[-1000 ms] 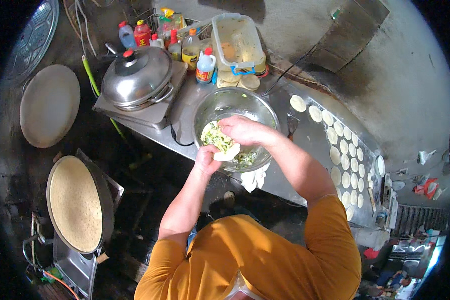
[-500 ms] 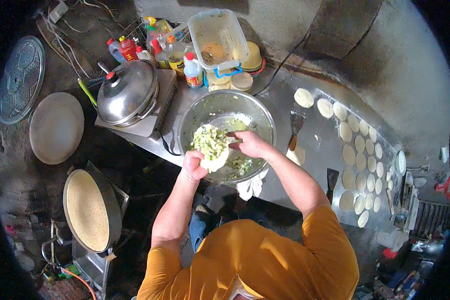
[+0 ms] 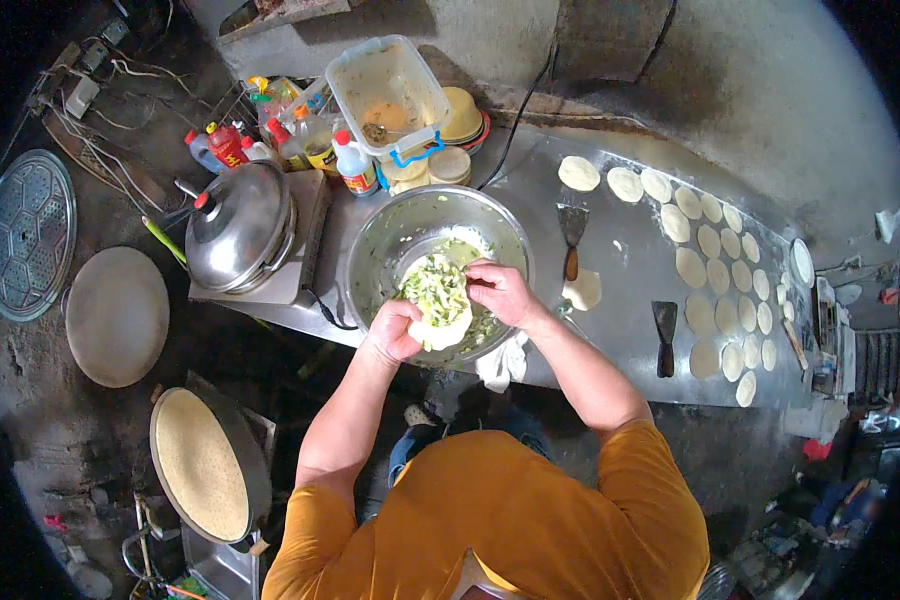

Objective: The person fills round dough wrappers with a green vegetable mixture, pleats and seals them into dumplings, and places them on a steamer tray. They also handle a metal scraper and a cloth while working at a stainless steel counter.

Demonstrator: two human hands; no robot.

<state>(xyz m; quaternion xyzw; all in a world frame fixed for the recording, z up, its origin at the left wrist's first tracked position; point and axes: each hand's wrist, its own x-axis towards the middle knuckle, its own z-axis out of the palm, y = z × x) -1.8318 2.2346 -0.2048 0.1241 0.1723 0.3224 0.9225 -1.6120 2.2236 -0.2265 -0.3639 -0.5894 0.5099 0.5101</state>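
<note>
A round pale dough wrapper heaped with chopped green filling (image 3: 438, 300) was held at the centre of the frame, above the large round steel mixing bowl (image 3: 390, 235). The left hand (image 3: 395, 332) was cupped under the wrapper's lower left edge, fingers closed on it. The right hand (image 3: 500, 292) was pinched together on the wrapper's right edge. A domed steel pot lid (image 3: 238, 226) lay left of the bowl; flat pale dough discs (image 3: 715, 270) were ranged at the right of the steel counter (image 3: 620, 250)
</note>
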